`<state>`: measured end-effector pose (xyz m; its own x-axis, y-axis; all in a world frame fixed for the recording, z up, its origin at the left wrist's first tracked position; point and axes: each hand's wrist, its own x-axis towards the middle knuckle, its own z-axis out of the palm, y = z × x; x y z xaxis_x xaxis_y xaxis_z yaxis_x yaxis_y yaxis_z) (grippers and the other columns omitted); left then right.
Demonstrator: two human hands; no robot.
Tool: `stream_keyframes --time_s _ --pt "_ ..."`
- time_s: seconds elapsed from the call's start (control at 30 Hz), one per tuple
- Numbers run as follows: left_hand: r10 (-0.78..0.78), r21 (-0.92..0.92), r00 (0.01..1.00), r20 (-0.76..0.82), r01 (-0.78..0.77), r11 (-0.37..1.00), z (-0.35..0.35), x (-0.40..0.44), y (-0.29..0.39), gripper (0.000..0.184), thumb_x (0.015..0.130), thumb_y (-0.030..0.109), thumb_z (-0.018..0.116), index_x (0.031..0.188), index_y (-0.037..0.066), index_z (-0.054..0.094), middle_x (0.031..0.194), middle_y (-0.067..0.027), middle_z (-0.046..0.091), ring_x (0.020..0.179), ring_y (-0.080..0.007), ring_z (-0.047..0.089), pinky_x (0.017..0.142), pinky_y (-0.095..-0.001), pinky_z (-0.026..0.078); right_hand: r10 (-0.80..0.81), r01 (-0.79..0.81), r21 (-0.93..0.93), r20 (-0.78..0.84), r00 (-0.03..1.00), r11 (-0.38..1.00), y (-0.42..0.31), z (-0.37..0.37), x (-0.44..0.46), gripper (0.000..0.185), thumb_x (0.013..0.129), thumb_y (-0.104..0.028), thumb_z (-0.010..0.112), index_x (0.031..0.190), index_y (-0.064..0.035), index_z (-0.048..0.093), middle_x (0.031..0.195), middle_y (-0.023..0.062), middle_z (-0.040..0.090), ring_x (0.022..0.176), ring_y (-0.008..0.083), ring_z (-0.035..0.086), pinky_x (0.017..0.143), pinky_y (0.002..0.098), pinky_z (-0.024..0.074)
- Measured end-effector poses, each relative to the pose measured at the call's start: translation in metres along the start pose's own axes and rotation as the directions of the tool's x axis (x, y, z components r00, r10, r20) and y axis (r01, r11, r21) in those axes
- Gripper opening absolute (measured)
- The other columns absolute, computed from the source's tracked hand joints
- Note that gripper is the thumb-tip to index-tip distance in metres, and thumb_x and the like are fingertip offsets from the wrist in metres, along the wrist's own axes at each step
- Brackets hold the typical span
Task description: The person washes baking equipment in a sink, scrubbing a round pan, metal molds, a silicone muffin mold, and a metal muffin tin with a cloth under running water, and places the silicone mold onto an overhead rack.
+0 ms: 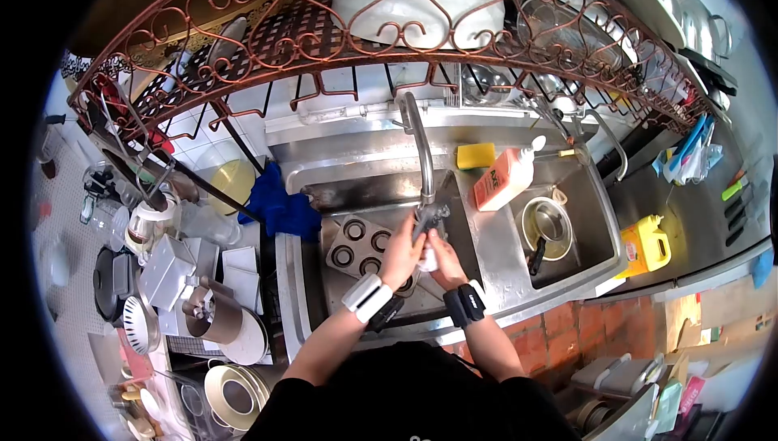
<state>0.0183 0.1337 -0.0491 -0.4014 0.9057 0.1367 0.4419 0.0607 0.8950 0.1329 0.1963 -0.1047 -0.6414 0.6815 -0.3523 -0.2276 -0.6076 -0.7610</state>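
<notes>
A dark grey item [433, 216] (kind unclear) juts at a slant past the left grip [399, 256]; a small white piece [428, 262], partly hidden, shows between that and the right grip [445, 261].

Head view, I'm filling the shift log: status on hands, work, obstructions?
Left hand and right hand together, holding dark-grey item, kind unclear. Muffin tin in basin below, partly hidden. Faucet spout close beyond hands.

Shows grey on the held thing [434, 216] mid-frame, yellow on the upper-middle sponge [476, 156], stripes on the lower-left bowl [141, 324].
</notes>
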Motion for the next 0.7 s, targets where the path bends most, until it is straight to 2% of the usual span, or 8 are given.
stream_keyframes --time_s 0.03,0.13,0.27,0.3,0.37,0.4,0.6,0.7 --pt "0.119 0.150 0.992 0.042 -0.124 0.981 0.002 0.000 -0.003 0.051 0.084 0.014 0.053 0.130 0.002 0.033 0.117 -0.0255 0.047 0.098 -0.0384 0.052 0.083 -0.0382 0.045 -0.043 0.043 0.006 -0.079 0.996 0.999 0.010 -0.018 0.006 0.026 0.090 -0.032 0.050 0.087 -0.0068 0.055 0.072 0.0003 0.055 0.063 0.0110 0.053 0.059 0.0252 0.0438" --pt "0.103 0.545 0.940 0.326 -0.276 0.792 -0.010 -0.012 0.004 0.060 0.079 0.008 0.053 0.133 0.007 0.028 0.108 -0.0235 0.052 0.089 -0.0393 0.056 0.078 -0.0426 0.047 0.006 -0.012 -0.030 -0.190 0.982 0.999 0.015 -0.041 -0.020 0.027 0.090 -0.032 0.051 0.080 -0.0074 0.054 0.066 0.0014 0.052 0.058 0.0120 0.051 0.054 0.0262 0.0424" --pt "-0.015 0.541 0.823 0.568 -0.360 0.760 -0.066 -0.052 0.002 0.073 0.077 0.003 0.045 0.139 0.031 0.019 0.107 -0.0120 0.057 0.094 -0.0323 0.056 0.070 -0.0398 0.050 0.115 -0.135 -0.059 -0.263 0.958 0.989 0.018 -0.072 -0.056 0.020 0.087 -0.030 0.056 0.082 -0.0103 0.056 0.067 -0.0010 0.053 0.059 0.0118 0.052 0.054 0.0279 0.0439" --pt "-0.039 0.497 0.827 0.562 -0.299 0.815 -0.078 -0.063 -0.008 0.073 0.077 0.003 0.044 0.138 0.036 0.020 0.107 -0.0106 0.057 0.094 -0.0313 0.056 0.072 -0.0385 0.049 0.117 -0.123 -0.002 -0.278 0.953 0.992 0.019 -0.077 -0.063 0.019 0.086 -0.030 0.057 0.082 -0.0114 0.055 0.067 -0.0014 0.052 0.059 0.0118 0.052 0.054 0.0278 0.0438" --pt "0.297 0.541 0.806 0.512 -0.571 0.617 -0.099 -0.094 -0.039 0.071 0.079 0.006 0.044 0.135 0.043 0.022 0.105 -0.0052 0.059 0.097 -0.0280 0.055 0.084 -0.0395 0.046 0.174 -0.168 0.045 -0.304 0.937 0.985 0.025 -0.092 -0.069 0.021 0.086 -0.031 0.057 0.076 -0.0134 0.051 0.065 -0.0018 0.049 0.057 0.0109 0.050 0.053 0.0260 0.0423" --pt "0.285 0.526 0.757 0.589 -0.626 0.576 -0.126 -0.102 -0.017 0.067 0.081 0.011 0.043 0.134 0.045 0.023 0.105 -0.0032 0.059 0.103 -0.0246 0.052 0.095 -0.0408 0.038 0.171 -0.162 0.054 -0.294 0.941 0.985 0.022 -0.083 -0.073 0.022 0.086 -0.031 0.057 0.073 -0.0137 0.049 0.063 -0.0021 0.048 0.055 0.0097 0.048 0.051 0.0256 0.0408" --pt "0.184 0.669 0.875 0.447 -0.464 0.581 -0.233 -0.155 0.060 0.070 0.077 0.010 0.046 0.135 0.043 0.025 0.108 -0.0011 0.059 0.108 -0.0209 0.051 0.101 -0.0396 0.033 0.209 -0.200 0.059 -0.245 0.947 0.978 0.034 -0.078 -0.058 0.022 0.087 -0.028 0.056 0.072 -0.0125 0.050 0.062 -0.0010 0.049 0.055 0.0107 0.050 0.050 0.0260 0.0407" --pt "0.171 0.802 0.961 0.217 -0.275 0.530 -0.284 -0.182 0.121 0.062 0.066 0.010 0.057 0.121 0.035 0.050 0.092 0.0011 0.062 0.099 -0.0210 0.056 0.088 -0.0363 0.043 0.187 -0.195 -0.009 -0.245 0.951 0.981 0.040 -0.066 -0.048 0.021 0.086 -0.028 0.056 0.075 -0.0099 0.052 0.063 0.0018 0.050 0.057 0.0135 0.051 0.052 0.0278 0.0411"
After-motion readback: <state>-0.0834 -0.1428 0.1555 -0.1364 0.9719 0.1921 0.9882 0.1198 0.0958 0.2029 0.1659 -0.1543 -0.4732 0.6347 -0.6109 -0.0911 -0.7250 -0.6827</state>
